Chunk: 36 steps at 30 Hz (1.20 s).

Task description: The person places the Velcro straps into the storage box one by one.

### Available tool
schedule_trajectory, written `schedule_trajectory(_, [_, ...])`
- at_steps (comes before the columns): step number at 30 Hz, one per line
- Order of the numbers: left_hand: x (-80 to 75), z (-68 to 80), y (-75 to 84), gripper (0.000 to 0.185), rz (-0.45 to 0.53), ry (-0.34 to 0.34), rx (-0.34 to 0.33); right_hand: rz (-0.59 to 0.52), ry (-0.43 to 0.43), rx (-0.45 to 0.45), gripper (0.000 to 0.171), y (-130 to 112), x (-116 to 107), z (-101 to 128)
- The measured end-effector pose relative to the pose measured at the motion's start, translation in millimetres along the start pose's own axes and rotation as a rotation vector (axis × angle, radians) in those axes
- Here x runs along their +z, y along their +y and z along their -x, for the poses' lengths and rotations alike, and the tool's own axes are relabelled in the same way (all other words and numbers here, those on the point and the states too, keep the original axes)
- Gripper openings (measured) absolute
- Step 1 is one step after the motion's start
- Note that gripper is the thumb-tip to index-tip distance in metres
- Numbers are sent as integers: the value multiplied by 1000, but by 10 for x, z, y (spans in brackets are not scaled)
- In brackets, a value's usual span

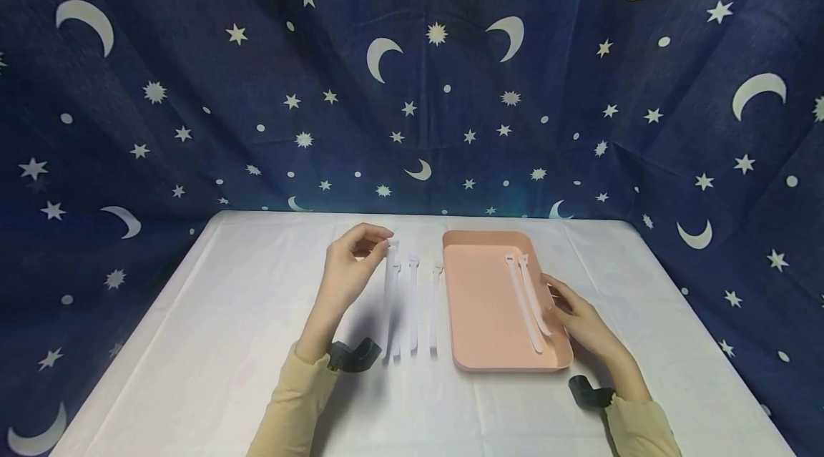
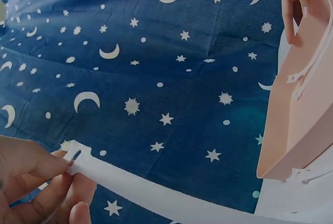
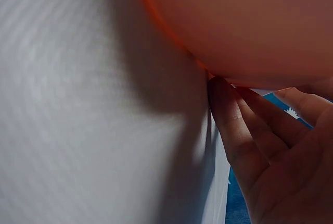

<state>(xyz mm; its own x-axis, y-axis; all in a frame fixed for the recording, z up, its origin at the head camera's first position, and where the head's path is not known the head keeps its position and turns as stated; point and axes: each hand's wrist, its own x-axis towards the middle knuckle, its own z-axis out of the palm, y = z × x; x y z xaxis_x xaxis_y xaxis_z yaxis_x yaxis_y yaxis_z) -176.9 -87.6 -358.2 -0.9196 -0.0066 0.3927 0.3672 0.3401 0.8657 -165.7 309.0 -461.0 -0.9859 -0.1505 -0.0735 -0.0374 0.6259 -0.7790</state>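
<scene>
A white strap [image 2: 156,195] is pinched at its slotted end by the left hand [image 1: 350,267]; the tray [image 1: 479,307] is clasped at three o'clock by the right hand [image 1: 579,315], apparently for steadiness.

Left hand [image 1: 347,267] pinches a white strap [image 1: 388,300]; right hand [image 1: 582,321] seemingly holds the tray [image 1: 479,307].

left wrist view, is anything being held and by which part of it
Yes: the left hand pinches a white strap by its wider, slotted end.
</scene>
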Motion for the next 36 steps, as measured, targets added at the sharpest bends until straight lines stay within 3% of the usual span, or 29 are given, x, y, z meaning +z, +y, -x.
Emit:
schedule_trajectory(20, [138,70,103,13,20,-24,100,0,-4,12,62,-7,-3,-7])
schedule_trajectory(36, [328,111,53,15,47,-76,58,13,-7,20,62,-16,2,2])
